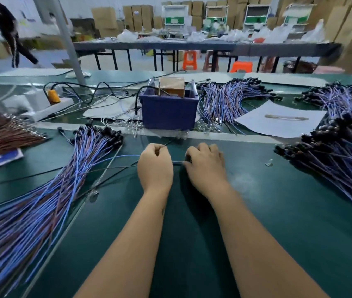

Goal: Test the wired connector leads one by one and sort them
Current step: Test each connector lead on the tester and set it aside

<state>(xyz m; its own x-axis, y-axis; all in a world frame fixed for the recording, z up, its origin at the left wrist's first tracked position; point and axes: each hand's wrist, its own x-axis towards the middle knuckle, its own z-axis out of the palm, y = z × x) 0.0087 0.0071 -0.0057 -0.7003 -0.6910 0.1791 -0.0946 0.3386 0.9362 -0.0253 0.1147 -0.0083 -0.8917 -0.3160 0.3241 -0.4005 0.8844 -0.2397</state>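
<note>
Green matting covers the workbench [278, 222], and bare mat stretches toward the near edge between and around both forearms. Largest on it is the fan of blue and brown leads [31, 211] sprawling along the left side, black connector heads pointing away. A similar heap of leads [346, 168] crowds the right side, and a third bundle [224, 102] lies beyond a pale strip [235, 137] crossing the bench. Behind that strip, straight ahead of the hands, stands a blue bin [168, 112] holding a brown box, with a white paper sheet [278, 121] to its right and a white power strip [42, 106] to its left. The left hand [155, 166] is curled into a fist around a single blue lead [117, 157] trailing leftward. The right hand [206, 166], fingers bent, pinches the same lead's short visible stretch between the two hands.
</note>
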